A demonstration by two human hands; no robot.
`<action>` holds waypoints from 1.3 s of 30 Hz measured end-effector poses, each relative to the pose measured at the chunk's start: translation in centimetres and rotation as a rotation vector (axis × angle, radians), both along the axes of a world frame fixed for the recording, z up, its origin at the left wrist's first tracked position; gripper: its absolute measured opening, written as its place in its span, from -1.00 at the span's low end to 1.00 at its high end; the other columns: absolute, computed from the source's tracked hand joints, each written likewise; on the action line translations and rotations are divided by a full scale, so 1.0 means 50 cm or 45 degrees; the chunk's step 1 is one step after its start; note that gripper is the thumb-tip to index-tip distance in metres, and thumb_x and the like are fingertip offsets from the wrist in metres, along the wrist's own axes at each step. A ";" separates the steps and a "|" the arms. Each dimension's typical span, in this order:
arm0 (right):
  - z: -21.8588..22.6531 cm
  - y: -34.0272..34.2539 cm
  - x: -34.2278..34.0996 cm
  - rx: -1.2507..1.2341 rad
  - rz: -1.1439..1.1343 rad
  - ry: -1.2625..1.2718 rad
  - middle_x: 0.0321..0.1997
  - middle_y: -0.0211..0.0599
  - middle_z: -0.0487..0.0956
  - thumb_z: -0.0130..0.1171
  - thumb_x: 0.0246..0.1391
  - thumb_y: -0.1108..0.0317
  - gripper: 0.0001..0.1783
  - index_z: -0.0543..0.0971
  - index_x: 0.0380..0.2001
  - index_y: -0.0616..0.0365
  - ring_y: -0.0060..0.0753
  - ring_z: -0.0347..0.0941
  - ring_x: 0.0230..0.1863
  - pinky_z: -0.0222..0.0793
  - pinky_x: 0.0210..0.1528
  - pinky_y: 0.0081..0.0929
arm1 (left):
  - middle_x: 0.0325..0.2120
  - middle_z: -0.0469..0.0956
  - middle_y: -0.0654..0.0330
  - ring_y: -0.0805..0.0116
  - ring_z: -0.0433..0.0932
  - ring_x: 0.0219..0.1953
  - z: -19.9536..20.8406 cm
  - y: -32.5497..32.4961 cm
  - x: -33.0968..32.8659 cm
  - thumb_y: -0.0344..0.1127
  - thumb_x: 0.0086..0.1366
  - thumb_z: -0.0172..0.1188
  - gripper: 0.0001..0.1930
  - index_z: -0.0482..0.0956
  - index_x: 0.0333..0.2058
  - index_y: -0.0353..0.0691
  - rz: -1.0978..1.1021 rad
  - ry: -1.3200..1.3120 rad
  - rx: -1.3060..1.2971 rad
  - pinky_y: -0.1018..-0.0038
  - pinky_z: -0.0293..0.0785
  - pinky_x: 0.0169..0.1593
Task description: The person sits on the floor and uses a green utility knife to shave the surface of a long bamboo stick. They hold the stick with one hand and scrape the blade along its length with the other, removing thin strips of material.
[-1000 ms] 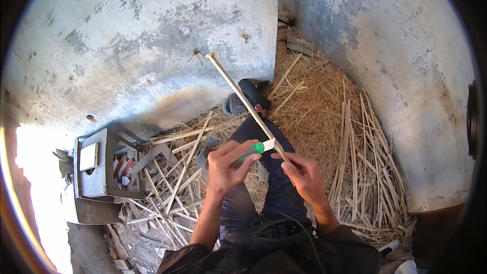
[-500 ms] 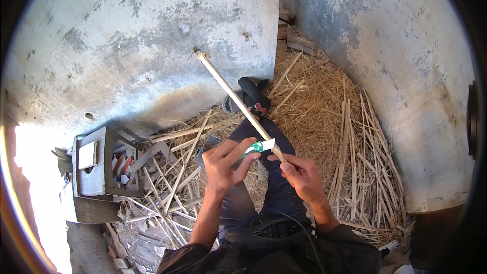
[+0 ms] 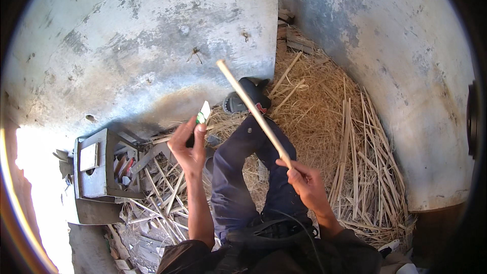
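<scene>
Right hand (image 3: 304,182) closed around lower end of long pale stick (image 3: 252,109), grip tight on it; stick slanting up and to the left over the dark-trousered legs (image 3: 243,172), top end up against the grey wall (image 3: 152,35). Left hand (image 3: 186,148) raised, grip closed on small knife with green handle (image 3: 202,116), pale blade pointing up; knife well apart from stick, held left of it. Legs stretched forward, dark shoe (image 3: 248,95) just behind stick's middle. Loose straw and split cane strips (image 3: 355,142) heaped on floor to the right and in the corner, more strips (image 3: 157,182) scattered lower left. Grey wooden box (image 3: 94,165) lying at left near bright sunlit patch, small red and pale bits inside, too small to tell. Second grey wall (image 3: 395,56) curving round on right. Dark strap or cord (image 3: 294,220) across lap. Both forearms coming in from lower edge.
</scene>
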State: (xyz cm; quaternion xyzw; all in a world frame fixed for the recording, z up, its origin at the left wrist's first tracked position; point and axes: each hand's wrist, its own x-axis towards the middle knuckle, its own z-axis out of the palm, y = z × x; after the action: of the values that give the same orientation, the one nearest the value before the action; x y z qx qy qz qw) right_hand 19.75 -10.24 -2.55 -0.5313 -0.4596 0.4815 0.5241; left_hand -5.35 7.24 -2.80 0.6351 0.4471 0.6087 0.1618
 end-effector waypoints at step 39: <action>0.034 0.033 -0.009 0.050 -0.007 -0.130 -0.51 -0.63 0.38 0.20 0.46 0.21 -0.60 0.71 0.16 0.26 -0.76 0.19 -0.47 0.04 -0.43 -0.64 | -0.54 0.61 0.24 0.42 0.48 -0.61 0.034 -0.080 0.091 -0.26 0.03 0.62 -0.62 0.85 -0.13 -0.18 -0.369 0.438 0.238 0.46 0.37 -0.52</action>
State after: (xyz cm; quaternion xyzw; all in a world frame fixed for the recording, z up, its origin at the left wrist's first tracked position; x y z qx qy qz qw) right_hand 19.31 -8.57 -0.87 -0.5462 -0.4936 0.4430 0.5116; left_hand -0.80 3.22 -1.09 0.7991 0.3141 0.5009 0.1093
